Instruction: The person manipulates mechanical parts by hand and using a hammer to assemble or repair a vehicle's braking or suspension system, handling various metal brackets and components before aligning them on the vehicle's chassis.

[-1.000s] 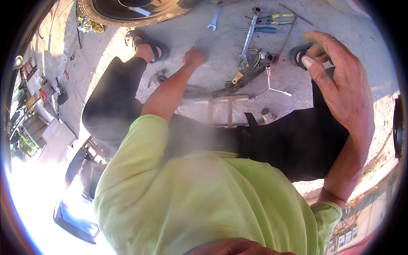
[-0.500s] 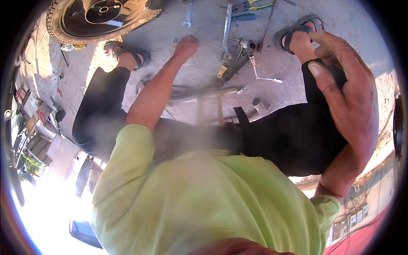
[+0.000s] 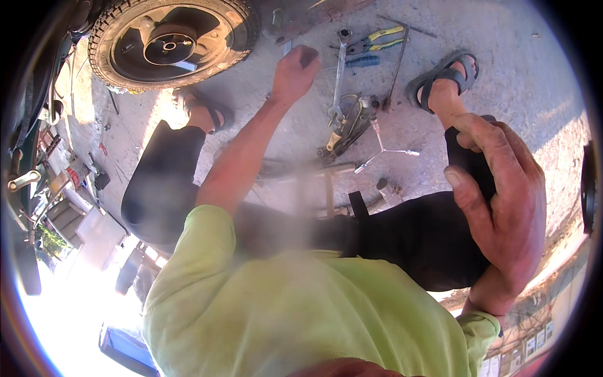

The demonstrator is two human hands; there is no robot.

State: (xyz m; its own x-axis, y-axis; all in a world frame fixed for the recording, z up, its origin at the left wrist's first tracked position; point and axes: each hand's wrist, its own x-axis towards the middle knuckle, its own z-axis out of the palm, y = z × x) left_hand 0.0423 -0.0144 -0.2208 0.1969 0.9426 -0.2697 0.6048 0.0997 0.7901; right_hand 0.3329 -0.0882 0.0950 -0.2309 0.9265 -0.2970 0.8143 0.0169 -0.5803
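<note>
My left hand [image 3: 295, 75] reaches forward to the floor with its fingers curled closed. A short length of a metal wrench [image 3: 287, 48] sticks out past the knuckles; the hand hides the rest of it and the grip itself. Over my right knee, near the camera, my right hand [image 3: 505, 201] hangs open and holds nothing, thumb apart from the loosely bent fingers. To the right of my left hand lie a long combination wrench [image 3: 340, 78], yellow-and-dark pliers [image 3: 380, 41] and a blue-handled screwdriver [image 3: 363, 61]. A Y-shaped socket wrench [image 3: 382, 149] rests closer to me.
A wheel with a tyre [image 3: 251, 38] lies on the ground ahead and to the left. Between my sandalled feet, metal parts [image 3: 352, 125] sit in a heap by the Y wrench. A short pipe-like piece [image 3: 388, 188] is beside my right thigh. Thin metal rods [image 3: 396, 69] lie past the pliers.
My left hand has moved forward onto the wrench, which lay apart from it before. My right hand has lowered slightly. The view has shifted, with more of the wheel in sight.
</note>
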